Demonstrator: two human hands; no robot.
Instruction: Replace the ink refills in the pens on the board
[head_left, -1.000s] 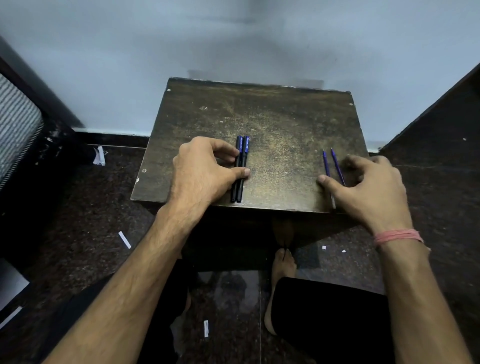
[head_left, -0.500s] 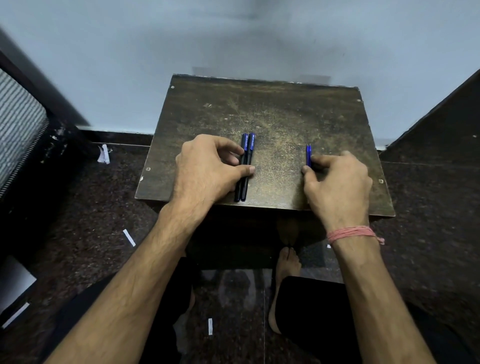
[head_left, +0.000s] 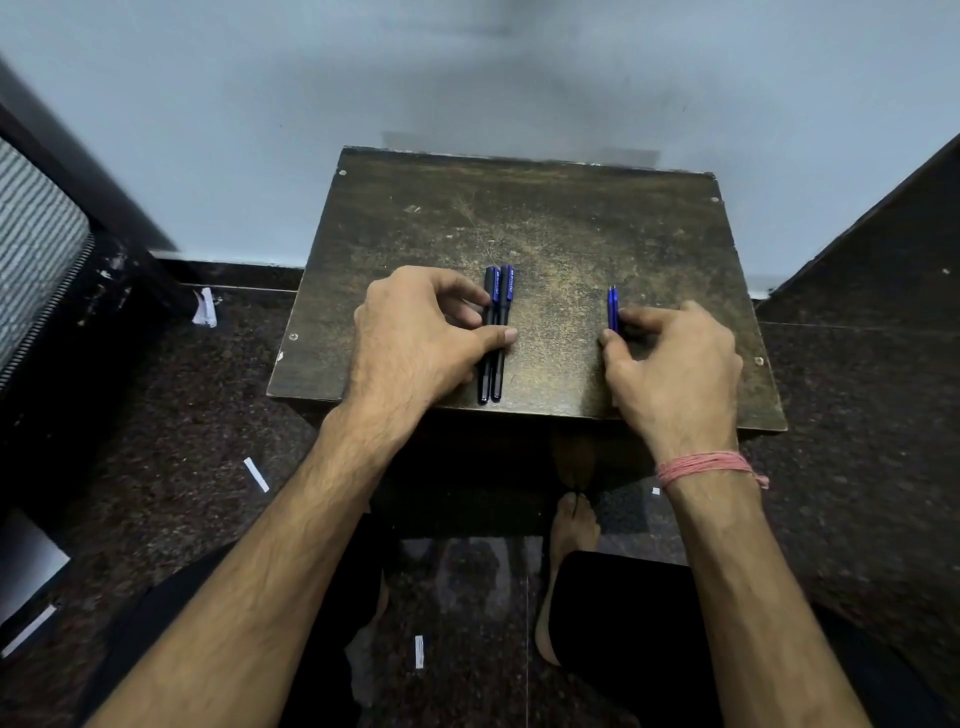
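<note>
So, setup step, nothing disassembled yet. Two pens (head_left: 496, 332) lie side by side, touching, on the board (head_left: 571, 228), long axis running away from the person, caps at the far end, both still capped and whole. Left hand (head_left: 415, 338) rests over them from the left: thumb lies across both barrels at about mid-length, index finger curls to the left pen near the cap. Loose pinch on the pens, not lifted off the worktop.

Right hand (head_left: 675, 364) is well apart from the pens, near the board's right side. Fingers curled, thumb and index closed on the blue refills (head_left: 613, 309); they look like two thin sticks held together, only the far ends poke out past the fingers, the rest is hidden under the hand. Whether they touch the board there, cannot tell.

Judgement: start of the task, the person is bringing parts together; no pen opened. Next move likely calls for singling out one pen, which needs both hands, so the refills probably get set down near the pens first. Then uncap or unscrew the barrel and pull the old refill. Risk: round pens may roll off the near edge, they sit close to it.
</note>
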